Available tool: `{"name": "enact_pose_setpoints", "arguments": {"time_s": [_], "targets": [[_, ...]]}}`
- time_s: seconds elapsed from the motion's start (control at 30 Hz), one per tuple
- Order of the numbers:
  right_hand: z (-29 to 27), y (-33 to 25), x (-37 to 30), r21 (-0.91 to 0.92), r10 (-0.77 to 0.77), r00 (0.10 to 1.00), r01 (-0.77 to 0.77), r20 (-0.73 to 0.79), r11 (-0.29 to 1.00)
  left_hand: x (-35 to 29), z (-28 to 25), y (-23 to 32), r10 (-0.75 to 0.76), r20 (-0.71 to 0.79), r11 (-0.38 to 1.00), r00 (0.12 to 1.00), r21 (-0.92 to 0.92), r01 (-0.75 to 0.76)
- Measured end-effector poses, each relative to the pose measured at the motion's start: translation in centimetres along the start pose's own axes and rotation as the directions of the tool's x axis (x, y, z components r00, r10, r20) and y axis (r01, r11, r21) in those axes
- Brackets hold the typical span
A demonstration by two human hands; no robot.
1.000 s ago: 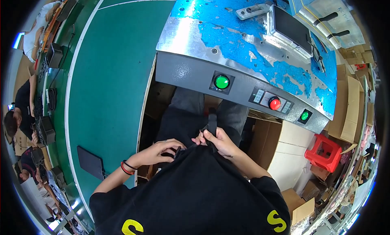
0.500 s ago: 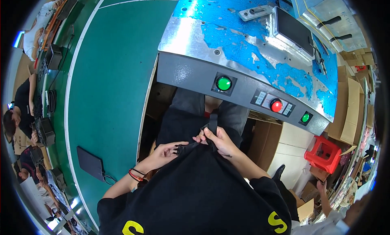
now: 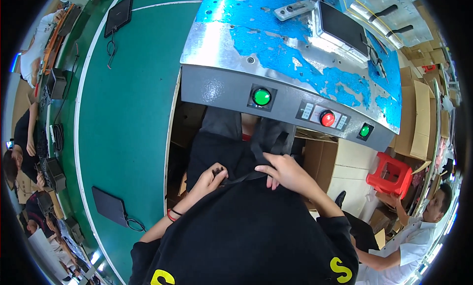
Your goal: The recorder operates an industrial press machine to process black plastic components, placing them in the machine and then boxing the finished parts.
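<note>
Left of the red plastic stool (image 3: 375, 181) lies pale tiled floor (image 3: 350, 172); beyond the stool stand cardboard cartons (image 3: 422, 120).

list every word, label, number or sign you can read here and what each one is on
Black shirt: large yellow lettering toward each side, legible but not copied out here.
Small pale label left of the red button, and another right of it: too small to read.
Clear-wrapped package at upper right: dark marks like handwriting, too blurred to read.
</note>
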State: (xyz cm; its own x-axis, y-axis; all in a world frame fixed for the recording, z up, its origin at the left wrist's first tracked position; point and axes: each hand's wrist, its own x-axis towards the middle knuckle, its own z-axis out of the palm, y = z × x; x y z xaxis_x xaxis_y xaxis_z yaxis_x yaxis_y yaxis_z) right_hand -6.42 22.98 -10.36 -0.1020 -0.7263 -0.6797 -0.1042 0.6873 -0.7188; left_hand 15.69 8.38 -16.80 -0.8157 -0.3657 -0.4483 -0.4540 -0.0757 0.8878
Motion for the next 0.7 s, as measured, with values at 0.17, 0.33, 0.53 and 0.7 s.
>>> {"name": "enact_pose_setpoints", "arguments": {"time_s": [0.17,0.33,0.53,0.7], "targets": [[-1.7,2.3,0.0,0.438,-0.035,0.998,0.005,0.06,0.899,-1.0,-0.7,1.3,-0.151,0.252,0.857,0.956,-0.448,0.253],[-2.7,6.3,-1.1,0.824,0.052,0.995,0.036,-0.079,0.566,-1.2,-0.7,0.9,-0.219,-0.025,0.888,0.975,-0.418,0.189],[1.2,3.2,2.0,0.685,-0.299,0.906,0.015,0.298,0.729,-0.7,0.0,3.5,0.317,0.068,0.768,0.946,0.568,-0.298],[4.2,1.4,4.8,0.509,-0.262,0.837,-0.024,0.481,0.86,-0.5,0.1,2.9,0.327,0.071,0.676,0.942,0.679,-0.285]]}}
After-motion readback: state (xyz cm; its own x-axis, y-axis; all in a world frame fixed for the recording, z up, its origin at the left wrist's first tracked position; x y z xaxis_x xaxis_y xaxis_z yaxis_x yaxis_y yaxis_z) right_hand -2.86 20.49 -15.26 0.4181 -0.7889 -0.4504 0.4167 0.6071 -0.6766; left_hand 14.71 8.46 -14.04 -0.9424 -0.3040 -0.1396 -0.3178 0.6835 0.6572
